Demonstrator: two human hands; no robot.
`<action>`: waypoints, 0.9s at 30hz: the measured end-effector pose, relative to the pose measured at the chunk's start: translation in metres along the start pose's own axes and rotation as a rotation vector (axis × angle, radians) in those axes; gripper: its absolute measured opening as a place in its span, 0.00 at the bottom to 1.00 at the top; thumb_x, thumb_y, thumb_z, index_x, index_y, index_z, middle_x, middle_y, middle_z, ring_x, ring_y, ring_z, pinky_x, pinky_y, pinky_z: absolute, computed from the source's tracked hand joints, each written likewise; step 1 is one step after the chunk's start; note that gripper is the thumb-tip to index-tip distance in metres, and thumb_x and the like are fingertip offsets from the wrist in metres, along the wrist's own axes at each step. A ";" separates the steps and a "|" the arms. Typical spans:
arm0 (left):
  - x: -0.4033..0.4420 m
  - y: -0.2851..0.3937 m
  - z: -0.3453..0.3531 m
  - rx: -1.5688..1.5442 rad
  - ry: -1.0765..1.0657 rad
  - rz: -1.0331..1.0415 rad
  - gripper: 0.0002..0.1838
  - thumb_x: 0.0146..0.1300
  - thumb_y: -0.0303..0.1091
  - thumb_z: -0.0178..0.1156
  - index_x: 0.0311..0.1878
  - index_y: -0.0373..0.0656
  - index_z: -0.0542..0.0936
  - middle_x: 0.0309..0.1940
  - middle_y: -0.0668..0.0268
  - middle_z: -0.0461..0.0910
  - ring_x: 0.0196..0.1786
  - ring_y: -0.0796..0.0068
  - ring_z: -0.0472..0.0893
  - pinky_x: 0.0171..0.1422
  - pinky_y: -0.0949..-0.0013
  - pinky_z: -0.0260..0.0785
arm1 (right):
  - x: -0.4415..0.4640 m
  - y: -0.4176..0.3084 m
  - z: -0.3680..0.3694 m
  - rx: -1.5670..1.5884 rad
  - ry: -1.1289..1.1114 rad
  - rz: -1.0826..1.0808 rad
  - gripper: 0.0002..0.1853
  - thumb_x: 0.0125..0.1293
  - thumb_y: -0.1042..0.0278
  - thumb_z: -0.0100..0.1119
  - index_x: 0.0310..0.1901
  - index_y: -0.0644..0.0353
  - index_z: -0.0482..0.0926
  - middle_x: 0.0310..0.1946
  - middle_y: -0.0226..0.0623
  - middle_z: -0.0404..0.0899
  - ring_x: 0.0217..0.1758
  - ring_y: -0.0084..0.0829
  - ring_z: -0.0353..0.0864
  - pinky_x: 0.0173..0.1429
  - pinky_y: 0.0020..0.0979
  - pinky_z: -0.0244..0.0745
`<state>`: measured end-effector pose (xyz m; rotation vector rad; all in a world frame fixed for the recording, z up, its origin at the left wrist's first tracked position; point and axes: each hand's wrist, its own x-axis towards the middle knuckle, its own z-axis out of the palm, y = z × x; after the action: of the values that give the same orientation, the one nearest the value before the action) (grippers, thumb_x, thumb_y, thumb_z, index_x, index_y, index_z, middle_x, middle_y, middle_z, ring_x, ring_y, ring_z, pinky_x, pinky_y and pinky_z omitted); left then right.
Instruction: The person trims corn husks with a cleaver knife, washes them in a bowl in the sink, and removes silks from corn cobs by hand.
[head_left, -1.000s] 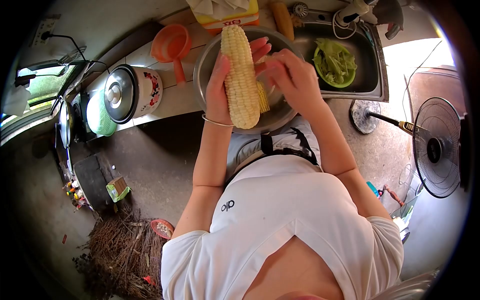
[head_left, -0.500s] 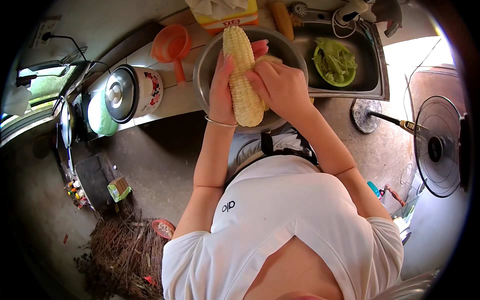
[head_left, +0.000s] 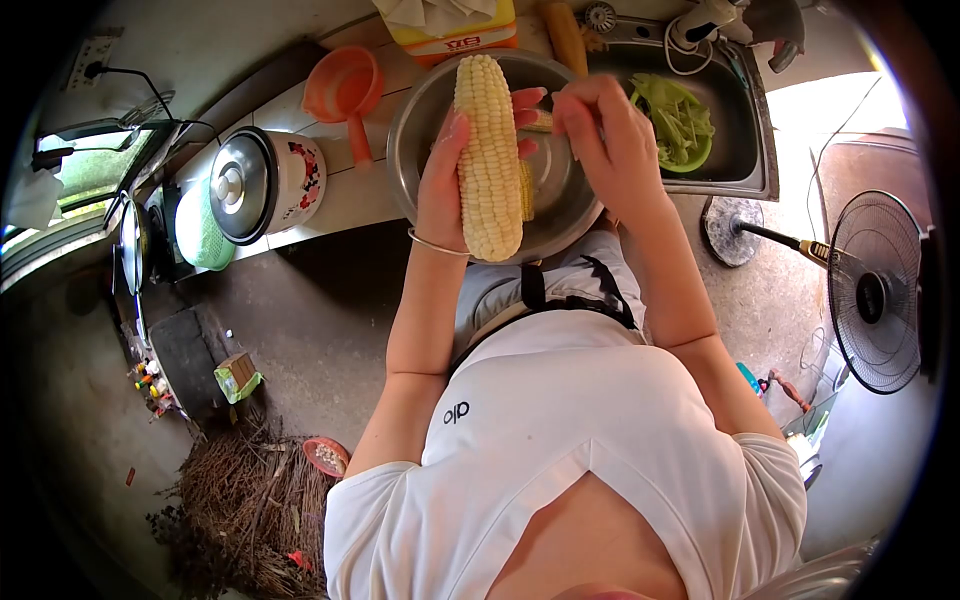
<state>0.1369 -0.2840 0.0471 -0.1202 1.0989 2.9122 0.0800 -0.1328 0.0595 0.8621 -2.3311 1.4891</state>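
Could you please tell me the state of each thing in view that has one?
Corn cob: husked, held in the left hand
Right hand: raised, apart from that cob
Metal bowl: contains more corn
Flowered pot: lid on
Green bowl: holding green leaves, in the sink
Plug: in the wall socket
Fan: cannot tell whether running

This is a kitchen: a rectangular stainless-steel sink [head_left: 738, 150] holds a round green bowl [head_left: 697, 154] of yellow-green leaves [head_left: 676, 118], and left of the sink are a round silver metal basin [head_left: 402, 165], an orange plastic dipper [head_left: 342, 85] and a lidded white flower-patterned pot [head_left: 296, 185].
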 end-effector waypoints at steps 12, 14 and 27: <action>-0.002 -0.002 0.010 0.126 -0.032 0.047 0.25 0.68 0.43 0.47 0.63 0.39 0.61 0.60 0.50 0.69 0.54 0.68 0.75 0.56 0.67 0.70 | -0.009 -0.014 0.016 -0.064 -0.156 0.079 0.17 0.62 0.54 0.59 0.31 0.61 0.73 0.18 0.38 0.73 0.22 0.38 0.74 0.26 0.33 0.68; -0.004 -0.002 0.012 0.094 0.031 0.051 0.25 0.67 0.41 0.47 0.64 0.39 0.60 0.58 0.54 0.70 0.54 0.68 0.75 0.57 0.67 0.69 | -0.009 -0.012 0.016 0.059 -0.180 0.133 0.16 0.64 0.55 0.57 0.32 0.62 0.73 0.19 0.39 0.73 0.22 0.36 0.74 0.26 0.32 0.68; -0.012 -0.003 -0.009 0.205 0.019 -0.199 0.28 0.67 0.50 0.51 0.62 0.42 0.64 0.44 0.62 0.76 0.35 0.71 0.80 0.35 0.69 0.76 | 0.001 -0.017 -0.003 0.073 -0.365 0.374 0.17 0.68 0.56 0.54 0.29 0.62 0.70 0.15 0.28 0.67 0.19 0.19 0.64 0.24 0.23 0.60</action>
<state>0.1496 -0.2876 0.0390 -0.2374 1.2986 2.6133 0.0890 -0.1353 0.0741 0.8046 -2.8477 1.6854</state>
